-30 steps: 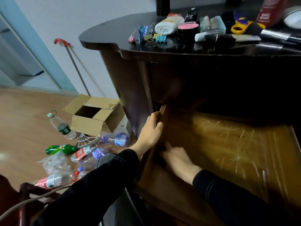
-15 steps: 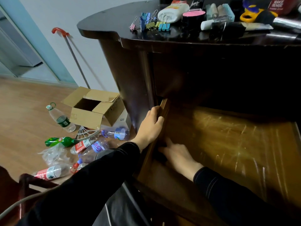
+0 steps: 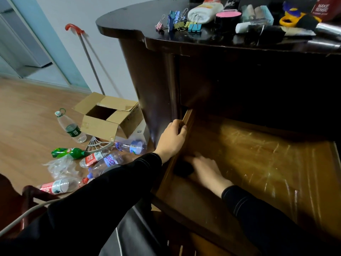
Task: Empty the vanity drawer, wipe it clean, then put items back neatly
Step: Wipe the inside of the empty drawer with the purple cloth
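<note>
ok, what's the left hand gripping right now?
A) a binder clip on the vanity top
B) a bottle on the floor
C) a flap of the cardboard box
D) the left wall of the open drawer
D: the left hand has its fingers curled over the top edge of the drawer's left wall.

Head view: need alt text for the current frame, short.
A person's left hand grips the left wall of an open wooden drawer while the right hand rests on a dark object inside it. Binder clips and toiletries crowd the vanity top; plastic bottles and a cardboard box lie on the floor.
</note>
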The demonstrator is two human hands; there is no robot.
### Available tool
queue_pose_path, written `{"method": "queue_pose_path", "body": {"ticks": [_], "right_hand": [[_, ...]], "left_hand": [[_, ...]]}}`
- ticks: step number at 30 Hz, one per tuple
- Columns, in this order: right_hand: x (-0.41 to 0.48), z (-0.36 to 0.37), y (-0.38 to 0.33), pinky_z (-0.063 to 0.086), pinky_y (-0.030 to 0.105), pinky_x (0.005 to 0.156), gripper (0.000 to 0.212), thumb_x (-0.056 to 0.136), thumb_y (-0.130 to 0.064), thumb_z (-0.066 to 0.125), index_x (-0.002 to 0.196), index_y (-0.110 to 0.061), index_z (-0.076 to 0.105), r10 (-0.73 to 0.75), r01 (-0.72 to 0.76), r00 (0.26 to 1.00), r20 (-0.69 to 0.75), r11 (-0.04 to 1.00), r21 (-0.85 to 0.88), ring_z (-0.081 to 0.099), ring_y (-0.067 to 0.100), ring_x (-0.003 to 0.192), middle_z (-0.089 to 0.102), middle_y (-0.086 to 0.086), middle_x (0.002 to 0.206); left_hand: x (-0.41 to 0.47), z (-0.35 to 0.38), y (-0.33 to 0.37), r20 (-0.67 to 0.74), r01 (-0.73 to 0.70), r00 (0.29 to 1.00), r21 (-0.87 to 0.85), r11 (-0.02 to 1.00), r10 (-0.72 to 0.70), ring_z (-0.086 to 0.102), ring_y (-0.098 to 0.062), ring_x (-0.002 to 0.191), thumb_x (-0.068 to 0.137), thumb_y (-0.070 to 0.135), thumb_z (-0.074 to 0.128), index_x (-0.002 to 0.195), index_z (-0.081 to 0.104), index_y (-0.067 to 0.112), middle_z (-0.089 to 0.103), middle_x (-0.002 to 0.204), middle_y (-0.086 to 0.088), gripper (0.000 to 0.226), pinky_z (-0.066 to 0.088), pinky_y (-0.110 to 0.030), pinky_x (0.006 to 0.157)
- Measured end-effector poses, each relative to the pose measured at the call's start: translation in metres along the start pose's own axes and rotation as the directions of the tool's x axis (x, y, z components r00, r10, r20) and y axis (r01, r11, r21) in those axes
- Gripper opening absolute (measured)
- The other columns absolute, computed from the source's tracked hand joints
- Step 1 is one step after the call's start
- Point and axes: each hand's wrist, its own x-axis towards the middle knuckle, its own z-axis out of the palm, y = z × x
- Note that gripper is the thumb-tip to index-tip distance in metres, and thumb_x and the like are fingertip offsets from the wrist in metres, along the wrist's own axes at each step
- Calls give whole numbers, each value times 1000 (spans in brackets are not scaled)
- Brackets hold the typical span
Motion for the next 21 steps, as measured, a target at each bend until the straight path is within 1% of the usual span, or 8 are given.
{"method": "queue_pose_path", "body": {"ticks": [2,5,7,11,13,15,18,21], "right_hand": [[3,-3,-4,53,41,95,64,93,-25,71,149,-36,42,23,-24,999,-47,999,-24,62,31,120,41,9,152],[-10,13,-14,57,38,86,63,89,-12,71,143,-34,49,-129,129,992,-7,992,-8,66,32,106,43,8,146],[-17,26,-11,57,38,89,66,85,-11,74,142,-35,51,-223,222,975,0,975,23,65,33,109,44,7,147],[0,13,2,54,40,94,66,89,-29,75,147,-40,45,-32,34,996,-81,999,25,63,29,118,46,5,148],[4,7,2,55,41,92,65,90,-27,74,147,-38,44,28,-31,995,-97,999,-23,64,30,116,44,8,149],[-5,14,-7,57,41,90,67,88,-17,73,145,-37,47,-76,75,997,-15,997,-27,65,33,111,42,9,149],[-29,32,-20,54,43,93,70,85,-14,75,145,-35,48,-301,306,943,144,952,-10,62,37,115,37,9,154],[-20,21,-15,49,47,103,68,87,-21,74,146,-40,46,-241,243,967,84,970,-14,57,33,127,40,4,155]], "left_hand": [[0,0,1,-3,6,1000,2,1000,-6,58,-24,112,103,37,43,123,53,19,60,124,-4,29,45,-41,99],[0,-1,2,-1,6,1000,-5,1000,-6,58,-23,111,103,38,43,123,52,20,60,124,-3,29,46,-38,98],[0,-1,1,6,7,1000,-4,1000,-7,58,-22,110,103,38,42,124,51,20,60,124,-3,29,46,-37,96],[1,-1,2,1,16,1000,-12,1000,-16,58,-24,112,103,37,44,124,53,17,61,124,-6,30,46,-41,99],[1,-1,3,2,23,1000,-24,999,-22,59,-24,112,103,37,44,124,53,17,62,124,-6,31,46,-43,101],[0,-2,3,17,32,999,-34,999,-31,59,-23,111,104,38,43,124,53,18,61,124,-5,31,47,-45,101],[-1,-2,3,31,32,999,-40,999,-31,59,-22,111,104,39,42,127,51,18,60,126,-4,33,48,-44,102],[-1,-2,3,22,29,999,-37,999,-29,59,-24,112,104,38,42,127,51,16,61,126,-6,33,48,-45,102]]}}
